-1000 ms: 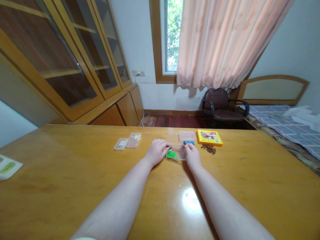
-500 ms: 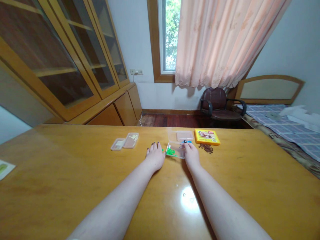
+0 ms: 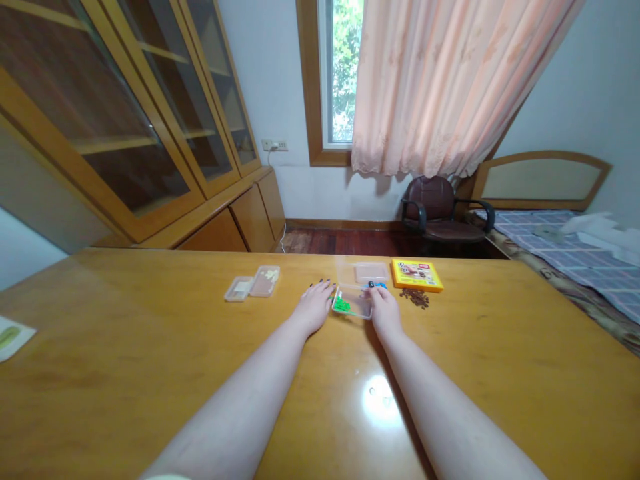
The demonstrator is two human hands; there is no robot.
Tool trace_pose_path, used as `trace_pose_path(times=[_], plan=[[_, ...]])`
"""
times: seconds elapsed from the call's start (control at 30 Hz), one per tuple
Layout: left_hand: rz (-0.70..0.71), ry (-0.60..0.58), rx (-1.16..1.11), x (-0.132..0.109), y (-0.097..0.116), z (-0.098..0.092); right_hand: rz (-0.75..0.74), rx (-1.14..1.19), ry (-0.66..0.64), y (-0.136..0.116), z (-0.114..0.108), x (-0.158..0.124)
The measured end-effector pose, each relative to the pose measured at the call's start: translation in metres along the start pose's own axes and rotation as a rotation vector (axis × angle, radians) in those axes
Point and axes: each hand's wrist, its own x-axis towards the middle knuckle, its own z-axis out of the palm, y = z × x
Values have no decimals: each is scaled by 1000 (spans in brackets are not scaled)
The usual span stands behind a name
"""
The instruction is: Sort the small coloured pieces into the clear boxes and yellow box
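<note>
Green beads (image 3: 342, 306) sat in the clear plastic box (image 3: 353, 301) on the wooden surface (image 3: 150, 347), the right hand (image 3: 384, 308) steadying its right edge, fingers curled on it, the left hand (image 3: 315, 307) flat beside it, fingers spread, so sorting seemed underway, calling for a careful pinch.

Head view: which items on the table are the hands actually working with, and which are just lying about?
In hand:
- left hand, flat beside the clear box
- right hand, on the clear box
- green pieces inside it
- blue pieces just behind

Lying about:
- yellow box
- brown pieces
- lid
- two small containers
- paper at table edge
</note>
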Motion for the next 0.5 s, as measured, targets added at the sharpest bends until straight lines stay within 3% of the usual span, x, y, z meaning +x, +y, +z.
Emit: trace_pose_path(times=[0.33, 0.5], plan=[[-119, 62, -17, -2, 1, -2, -5, -2, -15, 2, -1, 1], [-426, 177, 64, -6, 2, -25, -3, 20, -25, 3, -2, 0]])
